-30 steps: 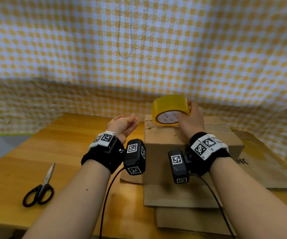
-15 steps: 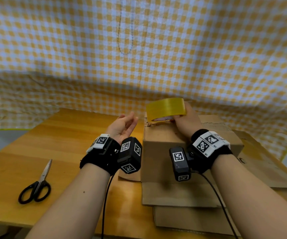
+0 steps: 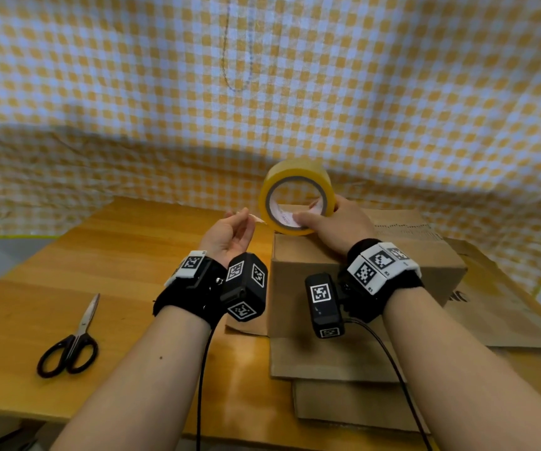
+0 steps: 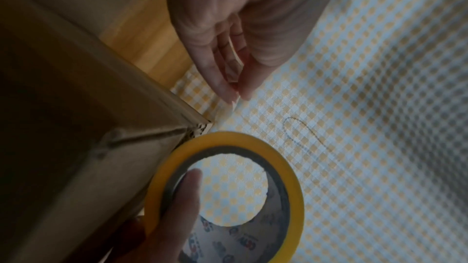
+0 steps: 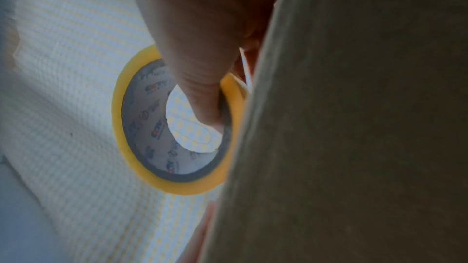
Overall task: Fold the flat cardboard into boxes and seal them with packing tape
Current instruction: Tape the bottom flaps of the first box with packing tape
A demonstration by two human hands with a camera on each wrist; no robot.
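Note:
A folded brown cardboard box (image 3: 327, 275) stands on flat cardboard sheets (image 3: 334, 362). My right hand (image 3: 337, 222) grips a yellow roll of packing tape (image 3: 295, 200) upright on the box's far left corner, thumb inside the core. The roll (image 4: 228, 193) fills the lower left wrist view, and the right wrist view shows the thumb hooked in the roll (image 5: 177, 127) beside the box wall (image 5: 354, 127). My left hand (image 3: 236, 226) is just left of the roll, fingertips (image 4: 235, 91) pinching the thin free end of the tape (image 3: 257, 219).
Black-handled scissors (image 3: 70, 346) lie on the wooden table (image 3: 116, 271) at the near left. More flat cardboard (image 3: 497, 307) lies to the right of the box. A yellow checked cloth (image 3: 262, 92) hangs behind the table.
My right hand tipped the roll from lying nearly flat to upright, its open core facing me. My left hand rose toward the roll and pinched the tape's free end.

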